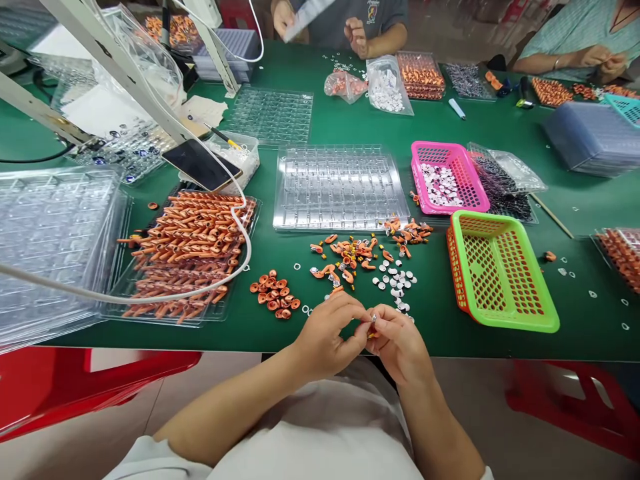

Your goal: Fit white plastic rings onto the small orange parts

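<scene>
**Orange part pinched between two hands at the table edge**

Orange part (372,328), small and mostly hidden, sits between the fingertips of both hands, just above the near edge of the green table (350,127). The left hand (327,337) closes thumb and forefinger on it from one side; the right hand (400,343) closes on it from the other, with a tiny pale or metallic bit showing at the top of the pinch. Both grips are shut on the piece, fingertips nearly touching each other.

To do this well, in my judgement, the piece should be held low and steady over the table, with only the fingertips working, so nothing small drops to the floor beyond the edge. Turning it toward the light would help, since so little of it is visible.

Its direction is hard to read: the visible sliver seems to run roughly upright, pale end up, but the long axis cannot be told for certain.

Just beyond the hands lie loose white discs (393,280), then a scatter of orange pieces (350,257) and a small heap of orange rings (274,295) to the left. Farther out stand a clear tray (340,187), a heaped tray of orange tubes (187,250), a green basket (500,273) and a pink basket (447,177). Other people's hands work at the far side.
</scene>
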Demonstrator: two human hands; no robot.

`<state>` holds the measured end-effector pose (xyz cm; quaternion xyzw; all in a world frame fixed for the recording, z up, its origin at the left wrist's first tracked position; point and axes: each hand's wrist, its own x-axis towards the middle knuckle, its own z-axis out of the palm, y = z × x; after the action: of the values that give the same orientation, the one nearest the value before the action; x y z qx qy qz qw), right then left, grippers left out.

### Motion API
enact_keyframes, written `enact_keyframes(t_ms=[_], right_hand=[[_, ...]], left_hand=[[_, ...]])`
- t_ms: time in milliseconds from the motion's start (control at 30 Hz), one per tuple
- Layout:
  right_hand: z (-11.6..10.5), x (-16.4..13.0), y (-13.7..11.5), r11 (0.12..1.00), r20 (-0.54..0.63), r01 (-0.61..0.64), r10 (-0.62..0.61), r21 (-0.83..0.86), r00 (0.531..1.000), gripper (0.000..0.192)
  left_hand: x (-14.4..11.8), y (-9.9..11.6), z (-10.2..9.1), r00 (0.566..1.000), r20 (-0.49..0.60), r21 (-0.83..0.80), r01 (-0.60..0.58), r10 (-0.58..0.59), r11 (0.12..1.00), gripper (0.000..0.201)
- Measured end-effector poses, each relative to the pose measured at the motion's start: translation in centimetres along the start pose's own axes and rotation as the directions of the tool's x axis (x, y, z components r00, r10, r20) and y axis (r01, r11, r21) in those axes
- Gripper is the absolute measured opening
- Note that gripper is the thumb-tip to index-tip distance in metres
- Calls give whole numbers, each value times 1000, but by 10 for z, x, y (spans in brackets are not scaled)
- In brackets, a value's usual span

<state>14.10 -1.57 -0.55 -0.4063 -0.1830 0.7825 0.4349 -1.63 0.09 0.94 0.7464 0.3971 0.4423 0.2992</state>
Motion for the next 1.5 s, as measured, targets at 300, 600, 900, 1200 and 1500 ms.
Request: enact_keyframes(t_ms=[300,600,900,1200,1500], right_hand=[[-7,2,1,983,212,-131,102,126,972,19],[-6,3,2,988,142,-91,73,128,987,20],[-6,3,1,987,129,-93,77,128,989,21],[-5,3,3,992,74,-75,68,99,995,24],[-5,3,4,991,91,-80,70,109,993,22]], left_hand=[[-1,-2,-4,997,77,-135,20,-9,991,12],[-2,-4,-1,999,42,-72,-10,13,997,11],[0,-3,-2,998,62,-96,6,0,995,12],[1,-3,-3,999,30,-79,21,-19,997,10],[1,-3,-5,998,61,-118,37,-30,992,11]])
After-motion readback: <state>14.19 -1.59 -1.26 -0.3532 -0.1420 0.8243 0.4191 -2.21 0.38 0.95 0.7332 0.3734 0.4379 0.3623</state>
